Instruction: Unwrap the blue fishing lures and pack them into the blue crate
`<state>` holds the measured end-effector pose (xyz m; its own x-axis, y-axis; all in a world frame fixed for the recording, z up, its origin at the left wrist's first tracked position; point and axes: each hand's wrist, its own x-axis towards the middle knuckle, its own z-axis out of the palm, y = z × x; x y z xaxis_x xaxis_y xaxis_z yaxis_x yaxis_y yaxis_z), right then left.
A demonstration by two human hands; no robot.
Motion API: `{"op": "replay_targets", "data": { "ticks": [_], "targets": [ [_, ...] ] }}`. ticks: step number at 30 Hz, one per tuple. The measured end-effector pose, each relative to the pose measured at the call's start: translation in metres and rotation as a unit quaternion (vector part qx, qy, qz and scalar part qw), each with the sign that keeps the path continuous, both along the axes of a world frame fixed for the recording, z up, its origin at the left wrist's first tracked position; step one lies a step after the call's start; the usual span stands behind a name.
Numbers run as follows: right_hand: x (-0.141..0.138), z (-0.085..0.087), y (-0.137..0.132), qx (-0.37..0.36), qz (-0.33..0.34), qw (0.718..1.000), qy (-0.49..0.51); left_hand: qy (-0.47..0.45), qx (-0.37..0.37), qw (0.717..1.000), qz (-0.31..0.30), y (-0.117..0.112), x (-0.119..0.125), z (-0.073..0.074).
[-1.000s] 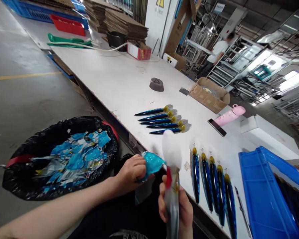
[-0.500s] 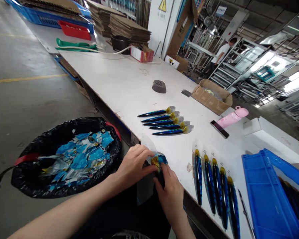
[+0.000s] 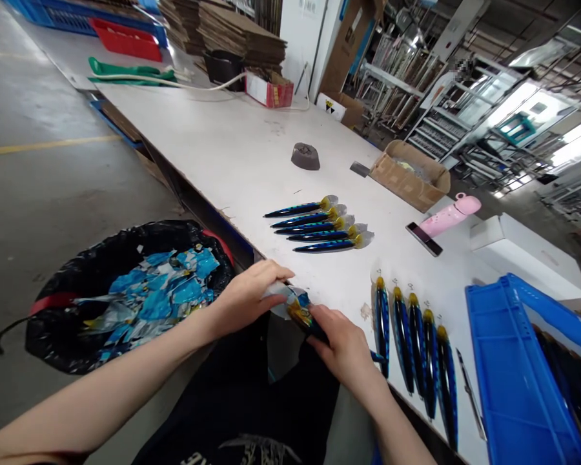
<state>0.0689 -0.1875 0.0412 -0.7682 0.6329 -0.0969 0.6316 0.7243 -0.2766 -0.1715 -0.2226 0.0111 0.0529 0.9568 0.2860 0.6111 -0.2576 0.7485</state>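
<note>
A fishing lure (image 3: 297, 312) with a yellow end and dark body is held between my hands over the table's near edge. My right hand (image 3: 346, 342) is closed round its body, and a blue-black tip shows past the hand. My left hand (image 3: 252, 294) pinches a translucent film-like piece (image 3: 275, 298) at the yellow end. Crumpled blue film lies on the lure by my right fingertips. Several blue-black lures (image 3: 322, 247) with clear flaps at their yellow ends lie in a row ahead. More lures (image 3: 414, 336), showing small wire loops, lie to the right.
A black-lined bin (image 3: 130, 232) with blue film scraps stands at left. At right are a slim knife-like tool (image 3: 472, 394), blue crate (image 3: 508, 361), phone (image 3: 423, 240), pink bottle (image 3: 450, 218) and cardboard box (image 3: 407, 184). Farther back sits a grey block (image 3: 305, 157).
My left hand has drawn slightly left and up with the translucent piece. My right hand has turned, and the lure's tip now shows beyond it. The view has shifted slightly.
</note>
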Motion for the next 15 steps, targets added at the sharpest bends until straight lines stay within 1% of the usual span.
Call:
{"op": "replay_targets", "data": {
  "ticks": [1,2,3,4,5,6,7,8,10,12,13,14,15],
  "targets": [
    [0.002,0.003,0.002,-0.009,0.007,1.000,0.009,0.038,0.053,0.998,-0.018,0.002,-0.004,0.002],
    [0.002,0.006,0.004,-0.015,0.017,1.000,0.010,0.072,0.099,0.991,-0.054,0.003,-0.006,0.003],
    [0.002,0.008,0.005,-0.018,0.030,0.999,0.003,0.096,0.130,0.982,-0.103,0.005,-0.007,0.004],
    [0.001,0.010,0.005,-0.016,0.044,0.999,-0.009,0.109,0.140,0.972,-0.153,0.007,-0.007,0.006],
    [-0.001,0.013,0.005,-0.009,0.059,0.998,-0.024,0.112,0.133,0.965,-0.196,0.009,-0.006,0.007],
    [-0.002,0.014,0.005,0.003,0.075,0.996,-0.041,0.103,0.113,0.961,-0.228,0.009,-0.003,0.009],
    [-0.003,0.015,0.004,0.019,0.090,0.994,-0.059,0.086,0.083,0.962,-0.245,0.009,0.000,0.011],
    [-0.004,0.016,0.003,0.039,0.103,0.991,-0.076,0.065,0.048,0.966,-0.246,0.009,0.003,0.013],
    [-0.004,0.015,0.001,0.078,0.125,0.984,-0.100,0.010,-0.019,0.974,-0.224,0.009,0.009,0.018],
    [0.000,0.012,-0.003,0.111,0.146,0.977,-0.108,-0.044,-0.093,0.974,-0.204,0.010,0.013,0.020],
    [0.003,0.009,-0.005,0.128,0.156,0.974,-0.102,-0.073,-0.142,0.968,-0.195,0.011,0.014,0.019],
    [0.007,0.006,-0.007,0.146,0.165,0.972,-0.087,-0.109,-0.200,0.955,-0.189,0.013,0.015,0.018],
    [0.011,0.004,-0.009,0.162,0.170,0.970,-0.066,-0.158,-0.264,0.934,-0.182,0.015,0.015,0.016]
  ]
}}
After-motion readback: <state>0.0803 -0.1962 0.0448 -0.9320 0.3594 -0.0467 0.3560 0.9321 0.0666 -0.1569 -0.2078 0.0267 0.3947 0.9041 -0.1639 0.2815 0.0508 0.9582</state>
